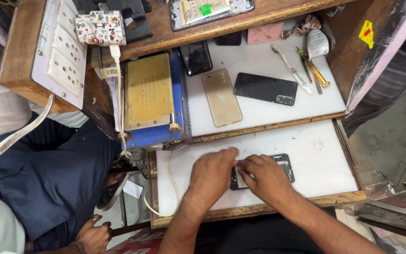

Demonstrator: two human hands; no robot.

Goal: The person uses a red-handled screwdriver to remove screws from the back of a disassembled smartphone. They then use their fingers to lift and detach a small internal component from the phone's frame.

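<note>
Centrally, on the white work board (pixel 316 155): one opened black phone (pixel 283 164), back off, lying flat, mostly covered by both hands. Left hand (pixel 211 175), fingers curled narrow, pressing its near-left end. Right hand (pixel 265 176), fingers bent, pinching at the phone's middle; exact grip cannot be told. At 12 o'clock, upper shelf: gold phone (pixel 221 97), black phone face down (pixel 265 88), white-handled tool (pixel 290 67), yellow-handled screwdriver (pixel 316 71). At 10 o'clock: blue heating plate unit (pixel 150 99).
</note>
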